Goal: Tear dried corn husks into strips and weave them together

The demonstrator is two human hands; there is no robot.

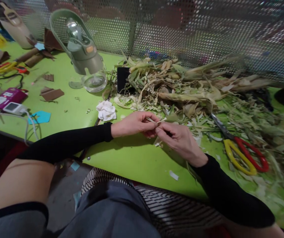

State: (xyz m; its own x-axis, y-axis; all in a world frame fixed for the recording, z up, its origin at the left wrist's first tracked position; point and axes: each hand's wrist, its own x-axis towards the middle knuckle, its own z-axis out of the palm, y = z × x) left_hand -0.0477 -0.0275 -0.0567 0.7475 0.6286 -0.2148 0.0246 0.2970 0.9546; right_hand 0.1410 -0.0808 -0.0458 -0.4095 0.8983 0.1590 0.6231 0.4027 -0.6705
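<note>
Both my hands meet over the green table, fingertips together around a thin pale strip of corn husk (162, 121). My left hand (138, 123) is closed on the strip, its fingers curled. From the other side, my right hand (181, 138) pinches the strip at its lower part. The fingers hide most of what lies between them. Just beyond my hands spreads a heap of dried corn husks (171, 82), with leaves and shredded bits. Right of my right hand, scissors (241, 150) with one yellow and one red handle rest on the scraps.
A crumpled white tissue (106, 110) lies left of my hands. Behind it stands a green-lidded water bottle (86, 56). A purple device (8, 98) with a white cable, brown scraps (52, 94) and a blue paper piece (40, 117) occupy the left. A perforated metal panel (137, 26) borders the back.
</note>
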